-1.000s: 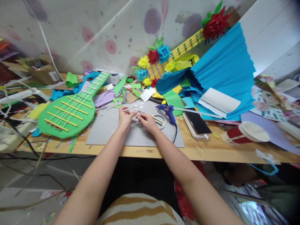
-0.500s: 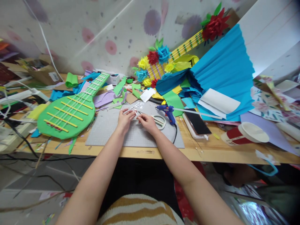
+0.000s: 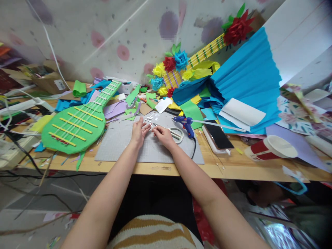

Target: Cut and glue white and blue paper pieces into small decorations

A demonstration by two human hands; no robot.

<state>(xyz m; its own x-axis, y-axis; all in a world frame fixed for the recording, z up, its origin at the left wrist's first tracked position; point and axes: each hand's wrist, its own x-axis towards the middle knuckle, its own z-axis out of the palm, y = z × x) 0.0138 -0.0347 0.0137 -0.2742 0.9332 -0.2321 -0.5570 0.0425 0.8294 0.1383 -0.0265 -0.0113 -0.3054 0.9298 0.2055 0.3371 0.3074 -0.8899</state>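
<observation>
Over the grey cutting mat [image 3: 116, 145], my left hand [image 3: 139, 133] is turned partly palm up, its fingers loosely spread and nothing gripped in them. Close beside it, my right hand [image 3: 163, 135] pinches thumb and forefinger together; a tiny whitish bit may be at the tips, too small to name. Scissors with pale handles [image 3: 178, 135] lie just right of that hand, partly hidden by it. Small white scraps [image 3: 149, 118] are scattered beyond my fingers. A blue glue gun [image 3: 185, 125] with a long white glue stick rests at the mat's right side.
At left lies a green paper lute [image 3: 75, 128] with yellow strips. A smartphone [image 3: 219, 135] and a paper cup [image 3: 271, 148] stand to the right. Behind are a yellow flower-decked instrument [image 3: 204, 52], blue crepe paper [image 3: 249, 79] and coloured scraps [image 3: 133, 97]. A black cord [image 3: 194, 148] crosses the mat's edge.
My left hand has turned more palm up and its fingers have drawn back from the white scraps, uncovering them. The right hand has stayed nearly in place, still pinched.
</observation>
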